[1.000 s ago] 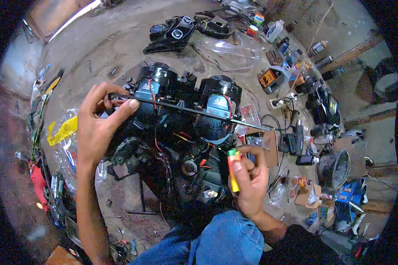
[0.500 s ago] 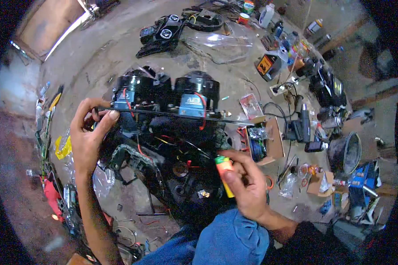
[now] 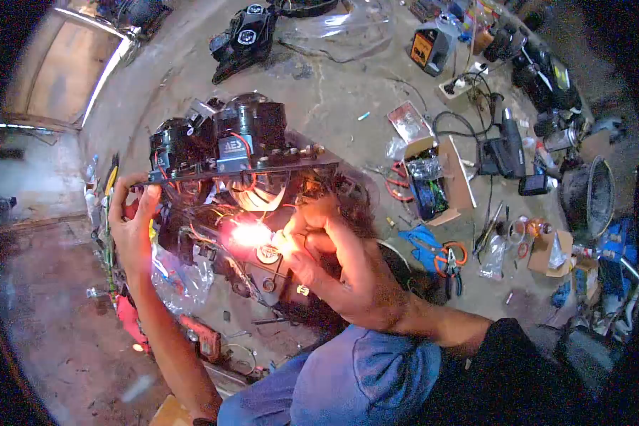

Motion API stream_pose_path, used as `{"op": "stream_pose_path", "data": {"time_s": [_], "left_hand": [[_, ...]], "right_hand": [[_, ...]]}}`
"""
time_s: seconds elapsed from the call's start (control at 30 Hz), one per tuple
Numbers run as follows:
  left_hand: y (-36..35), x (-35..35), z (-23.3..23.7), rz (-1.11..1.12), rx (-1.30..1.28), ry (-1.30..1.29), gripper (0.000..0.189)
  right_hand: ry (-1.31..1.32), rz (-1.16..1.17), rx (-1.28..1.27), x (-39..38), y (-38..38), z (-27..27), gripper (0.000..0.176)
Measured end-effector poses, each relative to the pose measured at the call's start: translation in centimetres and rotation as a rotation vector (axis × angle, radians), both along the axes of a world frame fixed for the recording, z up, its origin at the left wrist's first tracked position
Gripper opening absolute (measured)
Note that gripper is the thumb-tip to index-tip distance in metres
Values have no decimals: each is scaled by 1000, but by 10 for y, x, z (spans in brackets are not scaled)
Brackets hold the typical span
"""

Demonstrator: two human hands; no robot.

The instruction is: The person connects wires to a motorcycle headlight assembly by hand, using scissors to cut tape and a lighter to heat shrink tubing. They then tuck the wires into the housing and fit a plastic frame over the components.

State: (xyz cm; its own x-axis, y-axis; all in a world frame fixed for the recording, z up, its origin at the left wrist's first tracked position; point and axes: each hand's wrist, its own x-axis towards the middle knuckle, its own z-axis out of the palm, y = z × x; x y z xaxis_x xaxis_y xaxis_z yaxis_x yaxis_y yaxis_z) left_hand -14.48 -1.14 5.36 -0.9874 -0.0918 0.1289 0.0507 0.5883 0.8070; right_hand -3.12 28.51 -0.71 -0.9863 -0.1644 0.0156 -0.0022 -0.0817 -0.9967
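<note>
My left hand pinches the left end of a dark flat plate. Two black cylindrical units with blue labels stand on that plate. Beneath the plate, thin coloured wires hang over a dark assembly. My right hand is closed under the plate's right part, beside a bright flame-like glow among the wires. The lighter seen earlier in this hand is now mostly hidden by the fingers and glare.
On the floor to the right are orange-handled pliers, a blue glove, an open cardboard box, a heat gun and a metal drum. A black lamp housing lies at the top.
My right hand has moved left and up under the plate, and a bright glow has appeared by its fingers. The view has shifted, and the plate and units sit further left.
</note>
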Motion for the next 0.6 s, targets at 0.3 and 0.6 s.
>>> {"op": "stream_pose_path", "data": {"time_s": [0.3, 0.6], "left_hand": [[-3, -4, 0, -20, -46, 5, 23], [5, -3, 4, -9, -84, 2, 23]], "right_hand": [[-87, -11, -87, -11, 0, 8, 35], [-341, -199, 17, 17, 61, 7, 40]]}}
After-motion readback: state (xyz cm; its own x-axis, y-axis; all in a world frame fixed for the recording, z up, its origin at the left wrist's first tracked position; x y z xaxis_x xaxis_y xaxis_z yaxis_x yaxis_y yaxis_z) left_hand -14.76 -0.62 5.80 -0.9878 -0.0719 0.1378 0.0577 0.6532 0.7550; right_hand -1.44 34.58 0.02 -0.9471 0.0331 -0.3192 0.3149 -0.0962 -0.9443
